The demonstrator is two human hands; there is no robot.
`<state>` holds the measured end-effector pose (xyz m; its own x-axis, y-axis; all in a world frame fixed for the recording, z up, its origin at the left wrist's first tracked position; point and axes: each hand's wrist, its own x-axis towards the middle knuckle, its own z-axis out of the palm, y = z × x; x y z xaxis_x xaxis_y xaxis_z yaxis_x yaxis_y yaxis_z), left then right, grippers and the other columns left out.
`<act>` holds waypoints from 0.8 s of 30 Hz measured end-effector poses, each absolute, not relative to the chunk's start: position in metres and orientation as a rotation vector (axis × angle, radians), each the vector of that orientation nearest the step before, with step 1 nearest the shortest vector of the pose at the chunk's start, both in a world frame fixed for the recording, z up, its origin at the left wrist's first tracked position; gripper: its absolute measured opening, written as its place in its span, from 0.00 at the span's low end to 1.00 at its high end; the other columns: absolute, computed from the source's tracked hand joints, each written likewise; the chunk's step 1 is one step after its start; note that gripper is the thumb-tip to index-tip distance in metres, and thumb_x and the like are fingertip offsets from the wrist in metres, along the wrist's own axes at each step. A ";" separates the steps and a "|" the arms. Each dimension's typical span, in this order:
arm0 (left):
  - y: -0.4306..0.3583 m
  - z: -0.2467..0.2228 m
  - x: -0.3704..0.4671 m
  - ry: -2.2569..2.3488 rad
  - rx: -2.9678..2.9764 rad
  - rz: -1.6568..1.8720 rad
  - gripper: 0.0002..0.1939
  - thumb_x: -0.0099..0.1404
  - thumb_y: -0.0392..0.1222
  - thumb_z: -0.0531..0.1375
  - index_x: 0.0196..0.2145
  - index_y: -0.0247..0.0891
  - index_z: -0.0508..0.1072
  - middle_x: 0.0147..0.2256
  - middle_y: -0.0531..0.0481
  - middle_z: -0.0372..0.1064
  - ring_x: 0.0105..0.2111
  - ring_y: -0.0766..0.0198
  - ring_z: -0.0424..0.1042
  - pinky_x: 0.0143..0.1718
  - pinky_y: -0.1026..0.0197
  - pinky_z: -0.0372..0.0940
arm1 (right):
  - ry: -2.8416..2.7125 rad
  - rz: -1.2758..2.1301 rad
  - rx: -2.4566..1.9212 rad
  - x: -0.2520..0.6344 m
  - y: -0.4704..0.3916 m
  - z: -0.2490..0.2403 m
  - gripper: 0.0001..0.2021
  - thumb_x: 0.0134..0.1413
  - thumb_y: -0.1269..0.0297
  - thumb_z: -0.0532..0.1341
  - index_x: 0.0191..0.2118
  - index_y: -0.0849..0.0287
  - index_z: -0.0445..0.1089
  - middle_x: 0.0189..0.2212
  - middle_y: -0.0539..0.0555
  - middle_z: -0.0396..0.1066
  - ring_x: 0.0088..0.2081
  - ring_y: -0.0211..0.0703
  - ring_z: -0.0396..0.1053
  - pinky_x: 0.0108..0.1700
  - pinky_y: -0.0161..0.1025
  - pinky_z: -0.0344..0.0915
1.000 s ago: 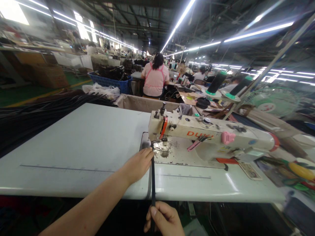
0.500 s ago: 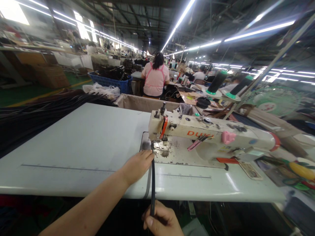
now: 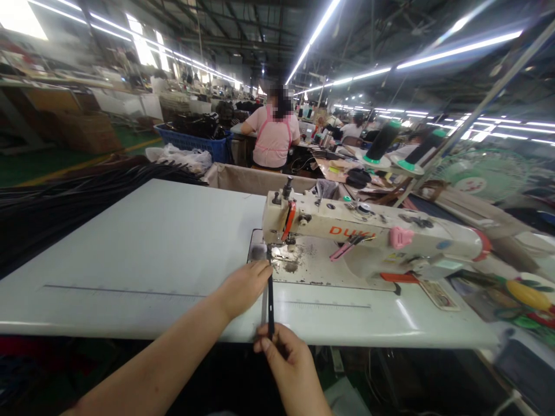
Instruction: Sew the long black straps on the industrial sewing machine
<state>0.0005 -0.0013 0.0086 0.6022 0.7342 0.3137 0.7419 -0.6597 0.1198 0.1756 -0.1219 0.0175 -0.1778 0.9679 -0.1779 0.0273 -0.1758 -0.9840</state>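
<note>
We observed the black strap (image 3: 270, 300) lying straight on the white table (image 3: 143, 248), running from the needle area of the sewing machine (image 3: 368, 240) toward the table's near edge. Our left hand (image 3: 243, 287) rested on the table, fingers curled against the strap's left side near the needle. Our right hand (image 3: 288, 361) was closed, pinching the strap's near end at the table edge.

We see a narrow black strap (image 3: 270, 300), flat and thin, lying straight across the front part of the white table (image 3: 143, 254). Its far end sits under the needle of the cream sewing machine (image 3: 368, 237); its near end reaches the table's front edge.
</note>
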 end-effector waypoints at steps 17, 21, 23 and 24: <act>-0.002 0.008 0.000 -1.293 -2.776 -0.612 0.11 0.75 0.33 0.52 0.49 0.36 0.71 0.53 0.39 0.71 0.56 0.51 0.72 0.59 0.46 0.70 | -0.960 1.826 -1.175 0.182 -0.129 0.019 0.25 0.51 0.39 0.72 0.36 0.60 0.77 0.30 0.55 0.82 0.34 0.42 0.75 0.38 0.36 0.64; -0.002 0.009 0.000 -1.292 -2.778 -0.594 0.10 0.75 0.33 0.52 0.49 0.35 0.71 0.54 0.39 0.71 0.57 0.51 0.71 0.60 0.47 0.70 | -0.979 1.839 -1.212 0.185 -0.132 0.015 0.28 0.48 0.35 0.72 0.36 0.60 0.78 0.30 0.56 0.82 0.33 0.42 0.75 0.37 0.35 0.64; -0.002 0.009 0.000 -1.292 -2.784 -0.568 0.11 0.75 0.33 0.52 0.50 0.35 0.71 0.53 0.40 0.71 0.58 0.52 0.71 0.60 0.48 0.70 | -0.972 1.851 -1.228 0.187 -0.132 0.013 0.30 0.46 0.34 0.73 0.35 0.61 0.79 0.30 0.56 0.82 0.34 0.43 0.76 0.38 0.36 0.66; -0.001 0.009 0.000 -1.289 -2.790 -0.552 0.11 0.75 0.33 0.52 0.50 0.35 0.71 0.53 0.40 0.72 0.58 0.52 0.71 0.60 0.48 0.70 | -0.967 1.857 -1.233 0.188 -0.133 0.013 0.30 0.45 0.34 0.73 0.35 0.61 0.79 0.30 0.56 0.82 0.34 0.43 0.76 0.38 0.36 0.66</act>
